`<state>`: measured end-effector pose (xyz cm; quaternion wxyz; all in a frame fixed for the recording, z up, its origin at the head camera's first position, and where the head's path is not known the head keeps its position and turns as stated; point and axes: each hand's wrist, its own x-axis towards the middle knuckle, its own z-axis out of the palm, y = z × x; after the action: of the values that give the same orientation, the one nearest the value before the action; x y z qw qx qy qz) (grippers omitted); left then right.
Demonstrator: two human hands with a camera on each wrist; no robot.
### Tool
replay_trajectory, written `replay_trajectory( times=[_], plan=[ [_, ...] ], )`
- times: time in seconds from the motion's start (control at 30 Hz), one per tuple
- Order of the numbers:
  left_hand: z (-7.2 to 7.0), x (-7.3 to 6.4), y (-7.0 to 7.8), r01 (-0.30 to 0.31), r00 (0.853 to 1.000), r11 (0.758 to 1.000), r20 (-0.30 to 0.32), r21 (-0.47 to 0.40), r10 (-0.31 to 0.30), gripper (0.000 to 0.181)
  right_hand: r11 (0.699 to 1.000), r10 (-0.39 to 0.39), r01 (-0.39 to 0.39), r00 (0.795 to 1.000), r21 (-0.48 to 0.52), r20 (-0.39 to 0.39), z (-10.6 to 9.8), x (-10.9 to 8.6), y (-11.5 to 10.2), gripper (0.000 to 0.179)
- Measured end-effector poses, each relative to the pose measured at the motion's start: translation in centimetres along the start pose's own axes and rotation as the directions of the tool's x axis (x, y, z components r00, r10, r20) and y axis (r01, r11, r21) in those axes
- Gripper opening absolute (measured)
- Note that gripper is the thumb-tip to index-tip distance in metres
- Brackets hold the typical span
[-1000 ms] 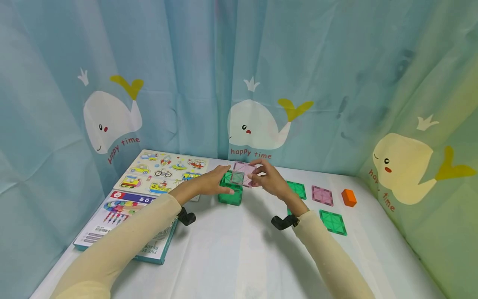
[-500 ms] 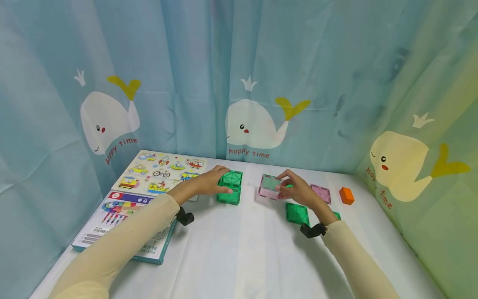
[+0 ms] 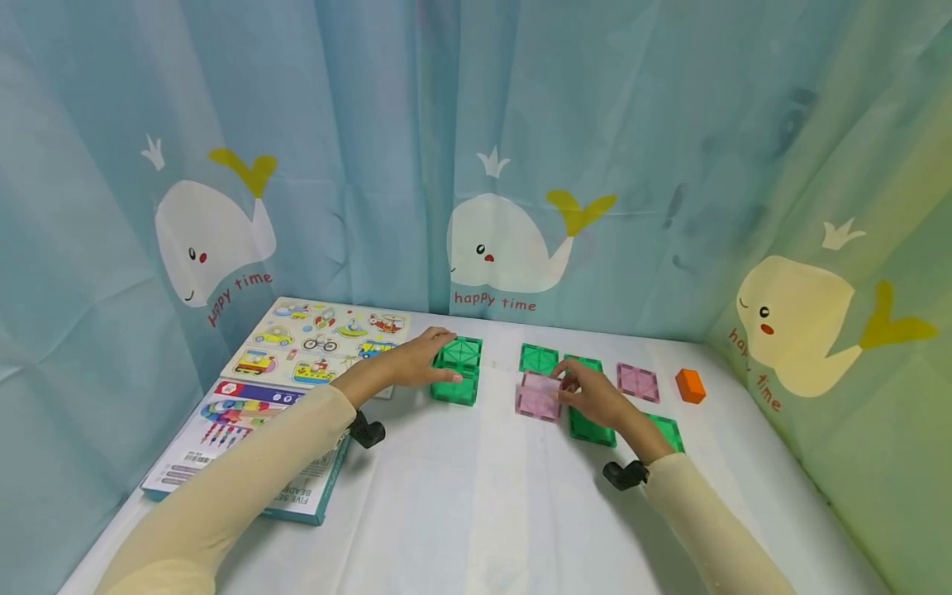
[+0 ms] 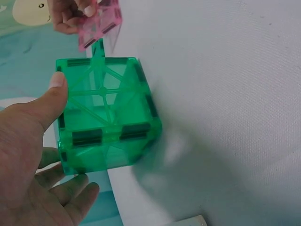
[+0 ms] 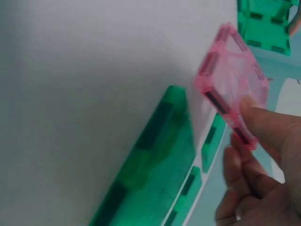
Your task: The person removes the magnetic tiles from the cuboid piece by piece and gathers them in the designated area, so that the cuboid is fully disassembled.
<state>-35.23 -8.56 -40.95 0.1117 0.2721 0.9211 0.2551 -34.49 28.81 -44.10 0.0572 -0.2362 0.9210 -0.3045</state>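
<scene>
My right hand (image 3: 593, 398) pinches a clear pink square magnetic tile (image 3: 537, 398) between thumb and fingers. In the right wrist view this pink tile (image 5: 230, 70) is tilted, close to a green tile (image 5: 150, 160). At centre-left stands a box-shaped build of green magnetic tiles (image 3: 455, 390). My left hand (image 3: 418, 360) holds its left side, with the thumb (image 4: 57, 80) against an edge and the other fingers around a lower corner. More green lies just beyond the pink tile, a flat square tile (image 3: 539, 358). Part of the green tiles is hidden under my right hand.
Right of my right hand lie another pink tile (image 3: 638, 382), a green tile (image 3: 667, 431) and an orange block (image 3: 690, 386). On the left are a vehicle picture board (image 3: 320, 343) and a bead-set box (image 3: 245, 442). A blue whale-print curtain (image 3: 372, 165) borders the table.
My right hand has carried the pink tile from beside the green build to the right, then lowered it toward the near side of a flat green tile. The left hand stays at the build.
</scene>
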Motion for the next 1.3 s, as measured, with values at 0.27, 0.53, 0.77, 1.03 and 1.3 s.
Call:
replay_trajectory(
  times=[0.27,0.53,0.77,1.03,1.3],
  plan=[
    [0.2,-0.1,-0.2,-0.001,1.000,1.000,-0.001,0.003,0.001,0.090,0.998,0.055,-0.052,0.996,-0.046,0.076,0.6,0.8,-1.1,0.029],
    [0.1,-0.1,-0.1,-0.007,1.000,1.000,-0.002,0.004,0.007,0.089,0.977,0.010,0.011,0.995,-0.213,0.099,1.2,0.5,-1.8,0.026],
    [-0.3,0.0,-0.5,-0.014,1.000,1.000,0.018,0.028,0.013,0.062,0.957,0.035,-0.026,0.999,-0.287,0.026,1.8,1.1,-4.0,0.039],
    [-0.3,-0.1,-0.4,-0.020,0.999,0.997,0.046,0.073,0.017,0.055,0.955,-0.209,0.214,0.977,-0.206,0.047,4.0,2.2,-9.4,0.048],
    [-0.1,0.1,-0.6,-0.010,0.999,0.997,0.033,0.072,0.008,0.054,0.728,-0.533,0.477,0.845,-0.493,0.030,6.8,4.5,-11.6,0.051]
  ],
)
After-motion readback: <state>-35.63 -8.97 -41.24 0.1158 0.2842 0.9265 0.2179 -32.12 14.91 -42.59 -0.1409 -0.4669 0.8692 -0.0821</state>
